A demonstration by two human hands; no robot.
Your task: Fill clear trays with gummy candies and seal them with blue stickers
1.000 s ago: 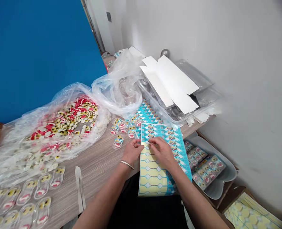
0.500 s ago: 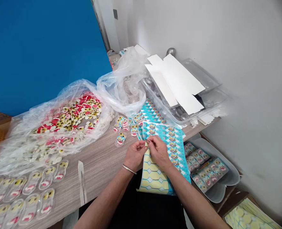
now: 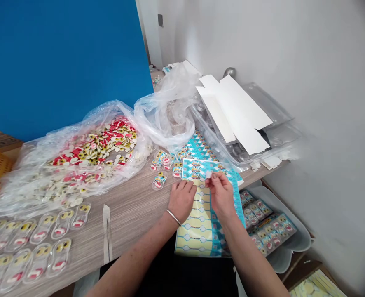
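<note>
A sticker sheet (image 3: 197,231) hangs over the table's front edge, its left part bare yellow backing and its right part blue printed labels. My left hand (image 3: 182,202) lies on the sheet's left edge, fingers laid down near the top and holding nothing. Between thumb and fingertips, my right hand (image 3: 221,194) pinches a small sticker (image 3: 208,175), whitish on the side I see, just above the sheet. Left of the sheet, a small clear pack (image 3: 159,180) with a blue label lies near several similar ones.
A clear plastic bag (image 3: 108,144) of red, white and yellow pieces spreads across the table. Rows of clear blister shells (image 3: 61,255) lie front left. White card (image 3: 238,111) rests on clear trays at the back. A grey bin (image 3: 301,237) of packs stands below right.
My hands have come apart. The right hand has moved right with a sticker in its fingers, and the left hand has gone down onto the sheet, which now lies flatter. The view has shifted slightly.
</note>
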